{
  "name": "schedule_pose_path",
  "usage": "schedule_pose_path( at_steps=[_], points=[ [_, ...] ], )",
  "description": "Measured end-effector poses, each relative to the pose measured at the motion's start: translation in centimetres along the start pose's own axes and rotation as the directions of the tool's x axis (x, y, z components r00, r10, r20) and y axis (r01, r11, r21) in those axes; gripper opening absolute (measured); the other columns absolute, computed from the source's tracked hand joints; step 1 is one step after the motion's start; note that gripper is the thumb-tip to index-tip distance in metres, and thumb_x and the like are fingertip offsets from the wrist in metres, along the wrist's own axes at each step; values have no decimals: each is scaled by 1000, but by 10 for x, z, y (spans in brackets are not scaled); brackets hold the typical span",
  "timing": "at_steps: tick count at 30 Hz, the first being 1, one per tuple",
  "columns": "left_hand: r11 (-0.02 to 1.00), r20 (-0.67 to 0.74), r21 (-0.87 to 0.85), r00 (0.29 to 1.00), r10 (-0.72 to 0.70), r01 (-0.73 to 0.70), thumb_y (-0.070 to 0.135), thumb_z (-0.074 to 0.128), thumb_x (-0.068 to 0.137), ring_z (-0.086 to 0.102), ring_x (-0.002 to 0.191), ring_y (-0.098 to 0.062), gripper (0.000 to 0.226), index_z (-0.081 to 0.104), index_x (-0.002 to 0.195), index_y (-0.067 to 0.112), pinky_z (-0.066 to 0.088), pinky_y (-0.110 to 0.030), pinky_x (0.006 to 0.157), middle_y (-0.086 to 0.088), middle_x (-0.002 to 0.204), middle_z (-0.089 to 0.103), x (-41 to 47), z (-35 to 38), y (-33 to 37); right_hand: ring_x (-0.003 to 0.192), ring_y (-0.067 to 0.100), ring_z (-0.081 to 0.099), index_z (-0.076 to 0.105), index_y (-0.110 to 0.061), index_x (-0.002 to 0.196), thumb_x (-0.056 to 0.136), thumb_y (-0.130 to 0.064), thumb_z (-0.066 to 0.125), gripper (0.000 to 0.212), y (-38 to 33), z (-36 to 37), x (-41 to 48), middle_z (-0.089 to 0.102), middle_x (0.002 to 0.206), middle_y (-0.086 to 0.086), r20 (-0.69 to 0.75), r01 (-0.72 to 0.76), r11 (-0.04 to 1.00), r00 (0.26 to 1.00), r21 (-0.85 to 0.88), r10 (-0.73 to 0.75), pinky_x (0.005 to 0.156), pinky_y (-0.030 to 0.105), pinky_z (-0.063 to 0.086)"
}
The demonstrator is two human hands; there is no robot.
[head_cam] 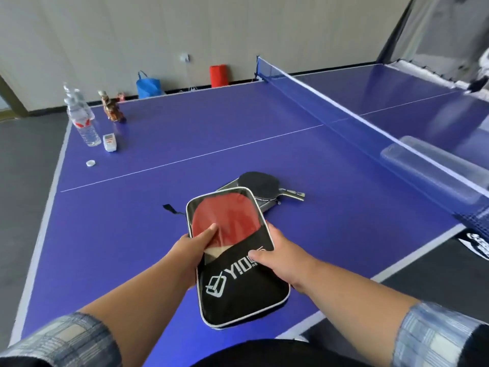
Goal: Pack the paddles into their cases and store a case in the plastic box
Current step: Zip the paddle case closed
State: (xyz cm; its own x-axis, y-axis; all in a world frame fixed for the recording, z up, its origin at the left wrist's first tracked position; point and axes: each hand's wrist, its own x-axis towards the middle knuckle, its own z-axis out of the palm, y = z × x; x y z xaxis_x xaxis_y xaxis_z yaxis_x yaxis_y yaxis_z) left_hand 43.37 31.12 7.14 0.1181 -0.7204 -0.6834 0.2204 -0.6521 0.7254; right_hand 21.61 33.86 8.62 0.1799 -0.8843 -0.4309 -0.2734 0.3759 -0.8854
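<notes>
Currently, on my feed, the open case [243, 295] sits low in the centre of the frame, held between both hands above the near part of the table [185, 133]. I cannot tell whether its far end touches the surface.

The red paddle [227, 221] is partly in. Its handle end is tucked behind the black front panel, while the red face shows bare in the unzipped upper half. The left hand [197, 249] pinches the paddle, thumb on the rubber and fingers curled behind the case. The right hand [275, 256] grips the case's right edge with the thumb laid over the printed front.

The black paddle [258, 185] lies loose on the second case [227, 187], just beyond the held one. The plastic box [428, 168] stands well apart at the right of the frame, behind the net [344, 112].

My worries from here:
- **Paddle sliding out:** the upper half is open, so tipping the case away could let the paddle go once the thumb lifts.
- **Zip snagging:** the flap may bunch, so the zip bites the rubber or jams at the corner.
- **Knocking the black paddle:** a push forward would nudge it off its case.
- **Dropping the case:** its near end hangs close to the table edge, so a loose grip could send it to the floor.
</notes>
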Motion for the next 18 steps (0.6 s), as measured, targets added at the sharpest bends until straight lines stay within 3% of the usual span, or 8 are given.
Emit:
schedule_pose_path(
  at_steps=[3, 7, 10, 13, 18],
  points=[
    [999, 64, 12, 997, 30, -31, 48, 88, 67, 75, 75, -37, 63, 56, 109, 14, 60, -52, 61, -16, 90, 77, -6, 43, 5, 94, 10, 74, 48, -49, 130, 84, -30, 77, 58, 4, -40, -19, 76, 106, -9, -111, -14, 996, 993, 92, 25, 85, 33, 60],
    [997, 107, -15, 991, 78, -76, 43, 86, 72, 75, 75, -36, 57, 57, 112, 14, 59, -50, 61, -14, 89, 77, -10, 106, 7, 85, 11, 76, 56, -30, 123, 80, -42, 80, 50, 26, -90, -41, 76, 104, -5, -248, -97, 969, 956, 229, 155, 69, 27, 60],
    [994, 72, 10, 992, 104, -105, 50, 87, 64, 75, 73, -36, 68, 55, 114, 16, 59, -53, 62, -14, 100, 74, -7, 158, 6, 87, 18, 75, 61, -32, 110, 78, -48, 80, 40, 46, -126, -52, 78, 99, -3, -321, -133, 936, 916, 325, 242, 65, 35, 63],
    [993, 64, -7, 991, 121, -121, 53, 86, 62, 75, 69, -34, 70, 54, 113, 18, 59, -53, 59, -11, 100, 73, 1, 218, -1, 83, 20, 76, 65, -25, 106, 80, -43, 80, 35, 67, -172, -50, 79, 93, 0, -377, -128, 892, 873, 434, 309, 57, 34, 61],
    [995, 53, 22, 994, 96, -98, 62, 81, 59, 75, 70, -31, 65, 59, 106, 22, 60, -51, 62, -7, 93, 76, 28, 330, -20, 82, 18, 77, 66, -26, 104, 91, -32, 71, 16, 105, -283, -34, 79, 93, -1, -417, -90, 899, 863, 429, 286, 59, 33, 61]
  ],
)
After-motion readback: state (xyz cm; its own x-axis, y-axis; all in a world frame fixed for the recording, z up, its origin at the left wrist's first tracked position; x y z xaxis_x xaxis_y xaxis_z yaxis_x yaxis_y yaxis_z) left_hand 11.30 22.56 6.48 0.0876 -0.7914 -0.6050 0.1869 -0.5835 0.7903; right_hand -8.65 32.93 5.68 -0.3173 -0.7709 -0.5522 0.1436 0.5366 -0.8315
